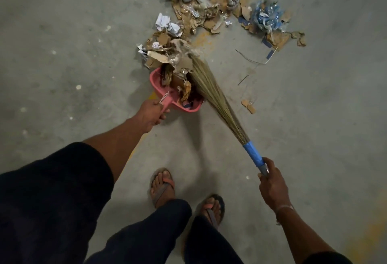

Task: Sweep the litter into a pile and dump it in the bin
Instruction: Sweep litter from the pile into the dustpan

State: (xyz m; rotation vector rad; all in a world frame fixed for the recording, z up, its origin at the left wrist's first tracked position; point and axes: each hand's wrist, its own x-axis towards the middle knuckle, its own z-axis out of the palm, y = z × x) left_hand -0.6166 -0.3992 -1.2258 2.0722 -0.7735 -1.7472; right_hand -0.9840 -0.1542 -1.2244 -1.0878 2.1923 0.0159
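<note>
- While the left hand [151, 115] grips the pink dustpan [178, 94] by its handle, fingers curled, the litter [211, 10] looks light, loose, easily scattered.
- Right hand [272, 186] fingers wrap the broom [211, 87] handle; its bristles look soft.

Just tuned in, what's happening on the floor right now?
A person is sweeping litter into a pink dustpan. The left hand grips the dustpan's handle, holding it on the concrete floor; the right hand grips the broom, whose bristles are pushing cardboard and plastic scraps into the pan. Most of the litter pile lies beyond it. No bin is visible.
</note>
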